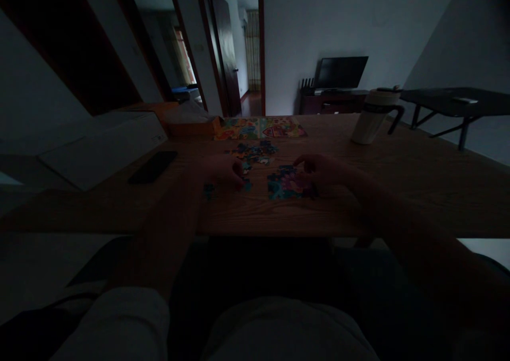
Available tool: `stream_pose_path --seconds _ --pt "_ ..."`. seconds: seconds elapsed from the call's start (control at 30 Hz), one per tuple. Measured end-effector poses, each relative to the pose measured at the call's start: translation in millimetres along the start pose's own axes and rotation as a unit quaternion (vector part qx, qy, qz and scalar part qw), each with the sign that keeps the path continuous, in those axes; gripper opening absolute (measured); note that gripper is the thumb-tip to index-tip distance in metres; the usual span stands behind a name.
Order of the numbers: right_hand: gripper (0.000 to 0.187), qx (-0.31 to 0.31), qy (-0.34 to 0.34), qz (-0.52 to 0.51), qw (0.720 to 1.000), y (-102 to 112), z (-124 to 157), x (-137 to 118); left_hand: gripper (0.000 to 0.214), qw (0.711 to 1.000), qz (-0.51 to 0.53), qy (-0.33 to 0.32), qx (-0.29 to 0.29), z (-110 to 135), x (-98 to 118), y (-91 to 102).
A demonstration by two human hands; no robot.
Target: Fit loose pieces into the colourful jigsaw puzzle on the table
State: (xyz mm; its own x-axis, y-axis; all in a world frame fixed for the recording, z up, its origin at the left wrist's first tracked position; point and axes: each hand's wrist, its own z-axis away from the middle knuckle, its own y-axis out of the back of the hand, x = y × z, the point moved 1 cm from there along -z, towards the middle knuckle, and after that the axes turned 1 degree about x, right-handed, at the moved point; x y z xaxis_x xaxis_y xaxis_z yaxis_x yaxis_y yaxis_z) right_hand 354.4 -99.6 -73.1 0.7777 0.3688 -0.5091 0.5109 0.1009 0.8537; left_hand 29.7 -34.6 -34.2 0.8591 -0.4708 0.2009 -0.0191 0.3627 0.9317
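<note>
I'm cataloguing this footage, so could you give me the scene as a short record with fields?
Left hand: fingers curled near loose puzzle pieces; grip too dim to tell
Right hand: at the right side of the joined puzzle section; grip unclear
Surface: wooden table
Beyond the pieces: colorful picture sheet
Left on table: dark flat object, white box, orange box
Right on table: mug with handle
Background: television, doorway
Lighting: dim

The right hand (319, 170) hides part of the puzzle (285, 186); whether the left hand (221, 169) holds anything is unclear; the right edge crops the black table (488, 106)
</note>
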Motion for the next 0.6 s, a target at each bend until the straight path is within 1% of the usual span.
stream_pose_path --seconds 0.1,0.17,0.23,0.33,0.4,0.47,0.6 --pt "0.058 -0.044 0.002 -0.018 0.999 -1 3 -7 0.045 0.999 0.001 0.003 0.051 -4 -13 2.2" --pt "0.062 -0.061 0.022 -0.01 0.998 -4 5 -14 0.046 0.997 0.004 0.011 0.071 -8 -18 0.9" --pt "0.068 -0.051 0.061 0.023 0.997 -8 8 -24 0.047 0.996 0.011 0.023 0.091 -12 -21 -1.5" --pt "0.077 -0.026 0.141 0.07 0.987 -20 10 -38 0.048 0.987 0.015 0.031 0.155 -15 -23 -3.1" --pt "0.078 -0.032 0.181 0.084 0.979 -29 9 -44 0.047 0.98 0.01 0.032 0.196 -15 -24 -1.8" --pt "0.078 -0.037 0.183 0.088 0.978 -35 7 -47 0.045 0.975 0.009 0.037 0.22 -13 -27 0.6" --pt "0.07 -0.029 0.148 0.098 0.984 -34 3 -42 0.047 0.973 0.022 0.053 0.222 -11 -37 4.9"
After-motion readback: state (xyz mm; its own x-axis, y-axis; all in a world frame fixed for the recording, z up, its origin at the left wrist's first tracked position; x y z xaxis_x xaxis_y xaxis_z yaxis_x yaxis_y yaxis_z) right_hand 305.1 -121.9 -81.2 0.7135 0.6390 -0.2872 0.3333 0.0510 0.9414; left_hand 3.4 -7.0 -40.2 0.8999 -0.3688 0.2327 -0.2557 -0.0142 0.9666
